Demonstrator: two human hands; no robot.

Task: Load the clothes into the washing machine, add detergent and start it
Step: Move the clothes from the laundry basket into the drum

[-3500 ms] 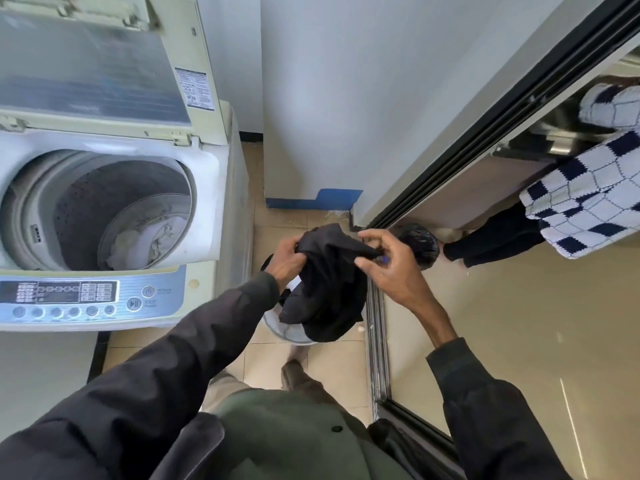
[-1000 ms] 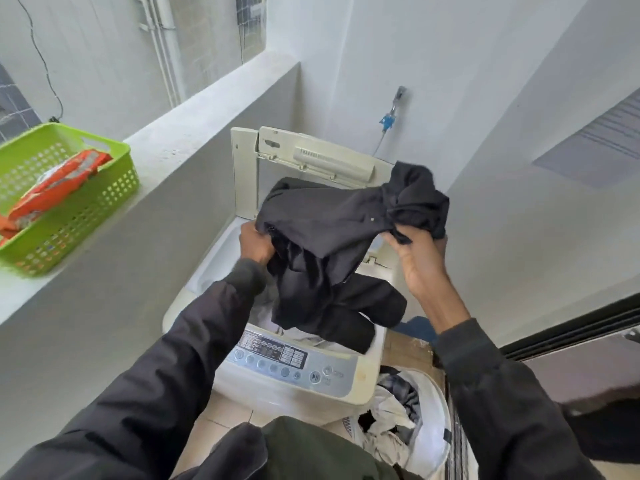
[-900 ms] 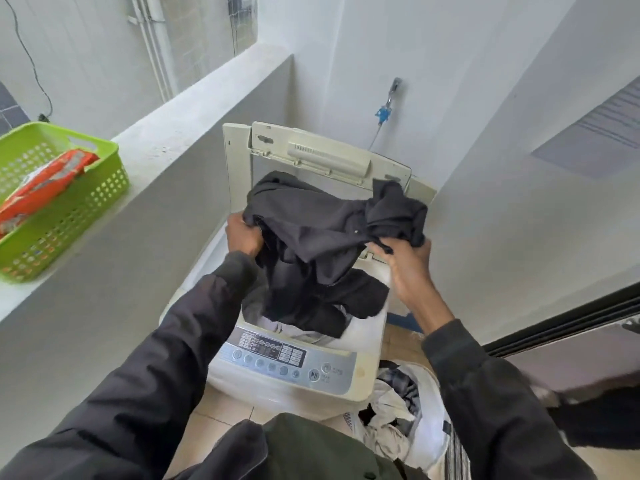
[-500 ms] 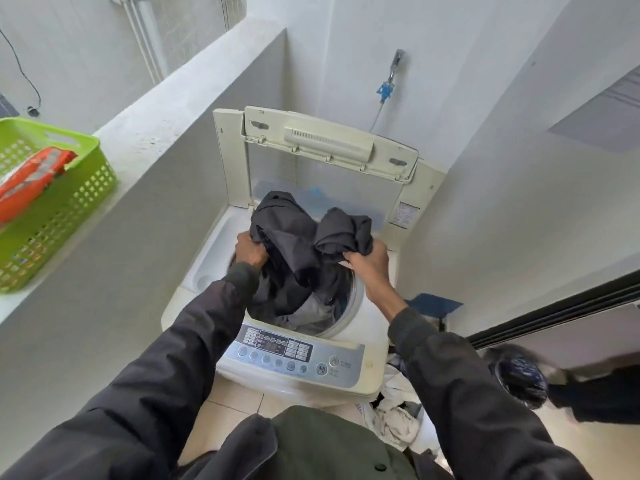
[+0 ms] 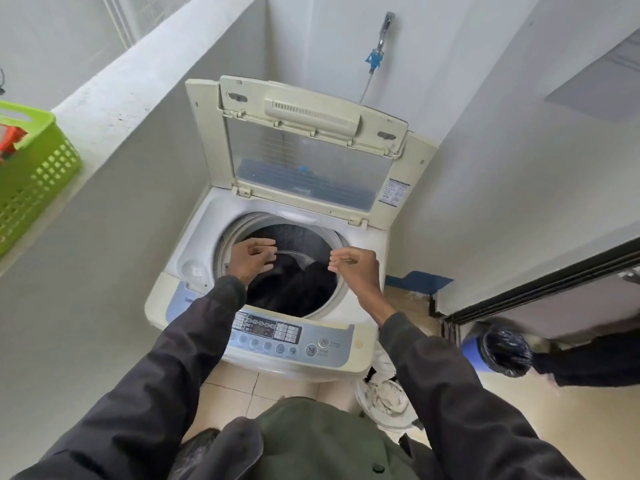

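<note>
Beige tiles (image 5: 227, 389) bear the open washing machine (image 5: 362, 306); left hand (image 5: 251, 260) and right hand (image 5: 354, 268) hover, fingers (image 5: 265, 242) loose.

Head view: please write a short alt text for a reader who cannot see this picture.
The left hand and right hand hover empty over the drum of a top-loading washing machine, where a dark garment lies. Its lid stands raised; a green basket sits on the left ledge, and more laundry waits on the floor at right.
</note>
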